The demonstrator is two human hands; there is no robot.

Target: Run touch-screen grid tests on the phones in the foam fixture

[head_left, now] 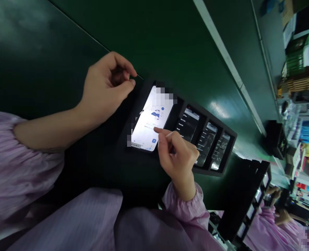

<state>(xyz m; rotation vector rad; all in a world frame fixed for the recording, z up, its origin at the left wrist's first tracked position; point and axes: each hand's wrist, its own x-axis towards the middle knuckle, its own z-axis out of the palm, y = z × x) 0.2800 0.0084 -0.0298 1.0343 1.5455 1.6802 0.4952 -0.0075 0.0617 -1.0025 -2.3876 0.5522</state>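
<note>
A dark green worktop [65,42] fills most of the tilted head view, with a pale metal strip [226,57] running along its far side. Beyond that strip, to the right of a black tray [212,118], shelves [298,104] crowded with boxes and packets stand out of focus. The tray has four slots, each carrying a phone. The slot nearest the person holds a smartphone [150,122], its white screen lit with a small blue illustration, lines of small text and a round blue button; the top of the screen is pixelated. The other three phones [206,144] show dark screens with lists of pale text, so one of the four differs from the rest. The right hand [176,155] is over the tray with its index finger [159,130] extended onto the white screen and the other fingers loosely curled, gripping nothing. The left hand [107,83] is just off the tray's end, thumb and fingers closed in a tight pinch; whether they hold something small cannot be told. Lilac sleeves [2,153] cover both forearms. Well beyond the tray, at lower right, a co-worker's hand [282,217] shows past a black rack [244,205].
</note>
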